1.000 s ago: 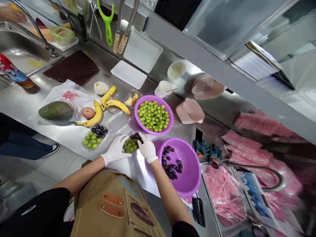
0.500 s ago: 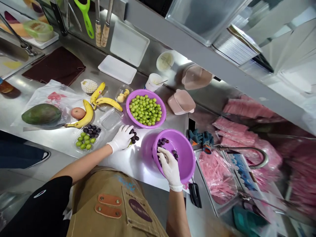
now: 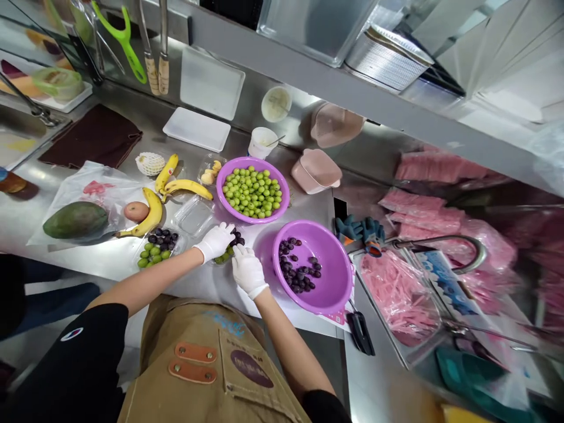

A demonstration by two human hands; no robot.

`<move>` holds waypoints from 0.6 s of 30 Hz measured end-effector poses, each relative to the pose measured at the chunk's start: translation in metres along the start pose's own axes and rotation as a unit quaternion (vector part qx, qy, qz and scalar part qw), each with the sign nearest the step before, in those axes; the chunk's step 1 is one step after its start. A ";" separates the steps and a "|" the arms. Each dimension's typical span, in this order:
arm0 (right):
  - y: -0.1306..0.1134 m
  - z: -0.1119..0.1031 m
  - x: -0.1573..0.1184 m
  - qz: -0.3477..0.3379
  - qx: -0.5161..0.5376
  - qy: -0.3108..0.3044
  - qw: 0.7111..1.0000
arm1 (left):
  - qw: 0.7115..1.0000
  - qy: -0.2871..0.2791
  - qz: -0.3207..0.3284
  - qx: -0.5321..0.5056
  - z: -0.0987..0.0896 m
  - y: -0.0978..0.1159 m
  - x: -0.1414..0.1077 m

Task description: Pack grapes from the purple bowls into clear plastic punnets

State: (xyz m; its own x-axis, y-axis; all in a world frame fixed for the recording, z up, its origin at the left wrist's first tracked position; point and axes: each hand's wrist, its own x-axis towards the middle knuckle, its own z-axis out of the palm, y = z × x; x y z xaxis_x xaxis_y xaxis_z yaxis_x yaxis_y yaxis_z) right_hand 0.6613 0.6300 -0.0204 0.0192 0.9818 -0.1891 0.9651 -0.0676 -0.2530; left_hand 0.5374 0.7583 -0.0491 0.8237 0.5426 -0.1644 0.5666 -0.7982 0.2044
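My left hand (image 3: 215, 242), in a white glove, rests on a small clear punnet (image 3: 224, 256) of green and dark purple grapes. My right hand (image 3: 249, 271), also gloved, sits at the punnet's near side with its fingers bunched, and I cannot tell whether it holds a grape. To the right, a purple basin (image 3: 331, 276) holds loose dark grapes. A purple bowl (image 3: 252, 160) piled with green grapes stands farther away. Left of my hands lies a second punnet (image 3: 156, 249) of mixed grapes.
Bananas (image 3: 152, 214), a mango (image 3: 76, 220) and an apple (image 3: 136, 211) lie on a plastic bag (image 3: 88, 194). An open clear container (image 3: 194, 214) stands nearby. Blue gloves (image 3: 359, 231) and pink-filled bags (image 3: 399, 299) lie right; a dark-trousered person (image 3: 44, 299) stands left.
My right hand has moved out of the purple basin and back to the small punnet. My left hand stays on the punnet. The view has shifted slightly.
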 end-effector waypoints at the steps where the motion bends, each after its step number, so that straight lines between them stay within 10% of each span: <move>1: -0.005 0.004 0.006 0.007 -0.033 -0.018 0.999 | 1.000 -0.002 0.000 0.002 0.000 -0.001 0.000; 11: -0.003 0.017 0.010 0.011 -0.075 -0.015 0.997 | 0.989 0.103 0.031 -0.104 -0.001 -0.021 -0.012; 18: 0.002 0.020 0.015 0.004 -0.014 0.005 1.000 | 0.961 0.189 -0.083 -0.186 0.003 -0.038 -0.046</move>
State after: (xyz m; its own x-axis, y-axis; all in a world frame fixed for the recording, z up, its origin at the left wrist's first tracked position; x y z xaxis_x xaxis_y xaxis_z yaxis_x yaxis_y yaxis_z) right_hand 0.6583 0.6413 -0.0428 0.0286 0.9830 -0.1813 0.9720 -0.0697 -0.2246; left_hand 0.4780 0.7635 -0.0523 0.6304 0.7663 0.1238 0.6007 -0.5826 0.5475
